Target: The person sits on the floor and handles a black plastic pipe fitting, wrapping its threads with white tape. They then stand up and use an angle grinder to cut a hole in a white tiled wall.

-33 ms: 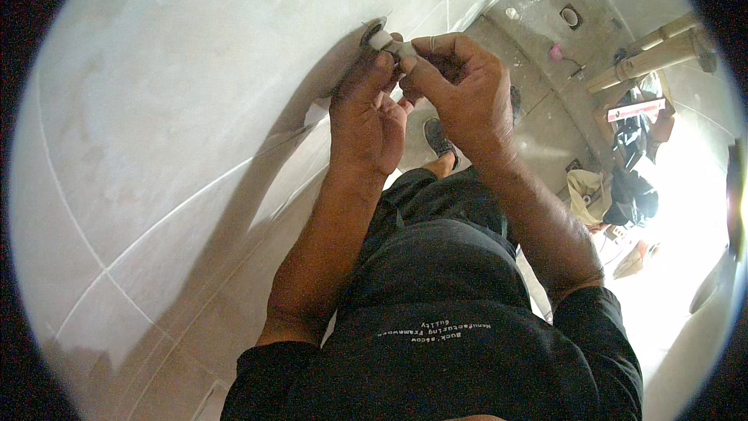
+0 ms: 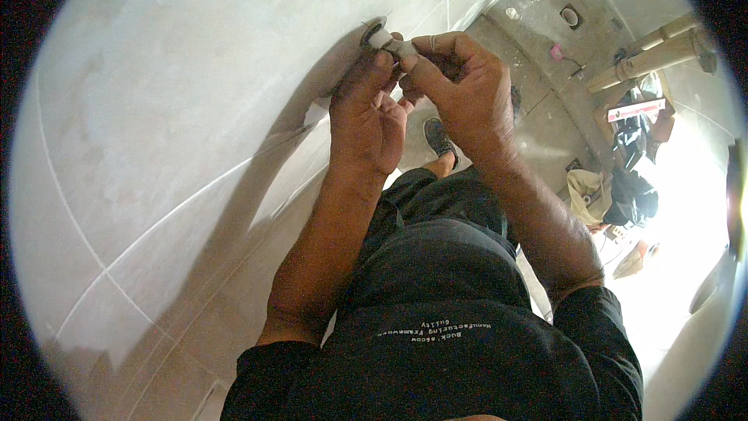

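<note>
A short white pipe fitting (image 2: 380,38) sticks out from a round, dark-edged opening (image 2: 375,25) in the tiled wall. My left hand (image 2: 365,113) is closed around its near side, the thumb and fingertips touching it from below. With thumb and forefinger, my right hand (image 2: 467,86) pinches the greyish-white outer end (image 2: 404,50) of the fitting. Both hands meet there, close to the wall, and the fingers hide part of the piece. Whether the outer end is a separate part, I cannot tell.
Pale tiled wall (image 2: 179,93) fills the left side. Wooden poles (image 2: 643,66) lean at the right, above black bags (image 2: 635,187) and a beige bag (image 2: 588,195). A drain hole (image 2: 571,16) and a small pink item (image 2: 556,51) are on the dusty floor.
</note>
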The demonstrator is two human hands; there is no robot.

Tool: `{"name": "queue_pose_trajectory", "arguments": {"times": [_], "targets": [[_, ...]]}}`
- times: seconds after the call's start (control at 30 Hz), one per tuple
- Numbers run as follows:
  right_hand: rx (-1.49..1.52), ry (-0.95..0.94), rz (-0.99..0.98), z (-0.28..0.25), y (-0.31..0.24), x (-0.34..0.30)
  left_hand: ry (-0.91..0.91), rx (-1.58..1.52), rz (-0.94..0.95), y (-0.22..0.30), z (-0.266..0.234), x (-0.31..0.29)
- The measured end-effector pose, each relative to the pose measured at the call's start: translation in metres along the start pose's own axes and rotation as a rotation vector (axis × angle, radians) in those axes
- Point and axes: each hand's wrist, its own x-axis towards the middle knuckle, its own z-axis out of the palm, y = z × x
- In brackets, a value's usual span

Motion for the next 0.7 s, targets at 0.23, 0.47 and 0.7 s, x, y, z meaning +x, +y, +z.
{"name": "queue_pose_trajectory", "arguments": {"times": [0.23,0.47,0.7], "targets": [[0.125,-0.079,0.129,-0.002,-0.004,0.011,-0.025,-0.081,-0.008,-0.002,-0.004,0.006],[0.382,-0.193,0.336,-0.009,-0.009,0.014,-0.036,-0.087,-0.006,0.002,0.005,0.004],[-0.127,0.023,-0.118,0.005,-0.011,0.0,0.007,-0.047,-0.009,0.0,-0.005,0.005]]}}
